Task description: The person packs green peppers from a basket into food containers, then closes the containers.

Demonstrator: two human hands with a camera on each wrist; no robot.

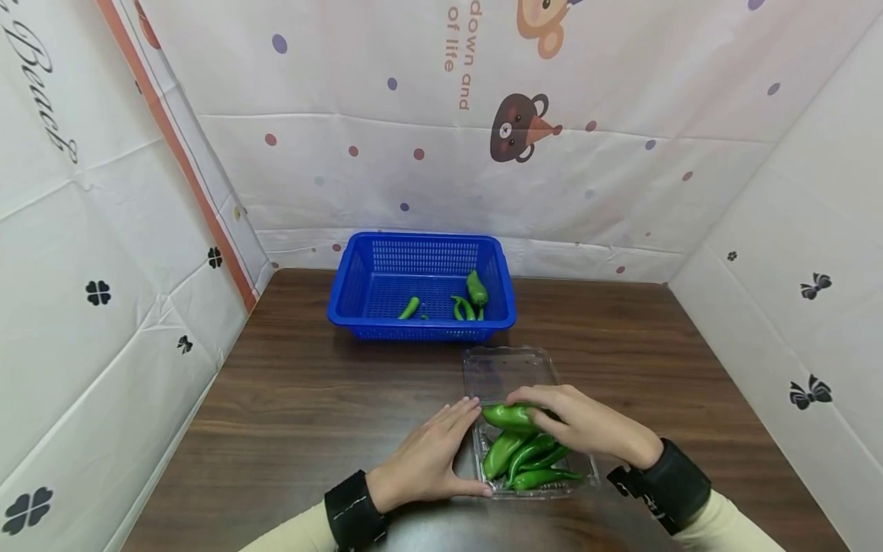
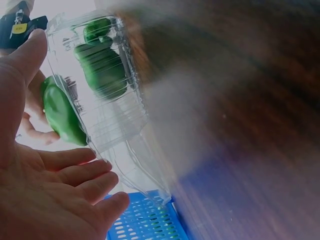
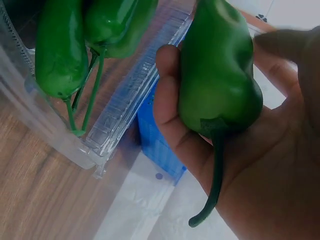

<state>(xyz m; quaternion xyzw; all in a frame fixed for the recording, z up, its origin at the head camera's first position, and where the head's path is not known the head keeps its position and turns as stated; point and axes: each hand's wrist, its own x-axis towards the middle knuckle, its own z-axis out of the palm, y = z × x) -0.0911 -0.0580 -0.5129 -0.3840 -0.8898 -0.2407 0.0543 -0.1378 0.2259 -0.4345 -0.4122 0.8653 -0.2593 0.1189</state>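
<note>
My right hand (image 1: 576, 418) grips a plump green pepper (image 1: 509, 418) above a clear plastic clamshell box (image 1: 483, 460). In the right wrist view the fingers curl round that pepper (image 3: 217, 75), its stem pointing down toward the palm's heel. Inside the box lie another wide green pepper (image 1: 505, 454) and several slim green chili peppers (image 1: 541, 479). The box's lid (image 1: 510, 372) is folded back, away from me. Along the box's left side rests my left hand (image 1: 434, 456), fingers straight, thumb at the near corner and fingertips by the hinge side.
A blue plastic basket (image 1: 421, 331) stands behind the box near the back edge. It contains a green pepper (image 1: 476, 290) and a few small chilies (image 1: 410, 308). The brown wooden table (image 1: 290, 429) is bordered by printed white sheets (image 1: 331, 184) at the back and both sides.
</note>
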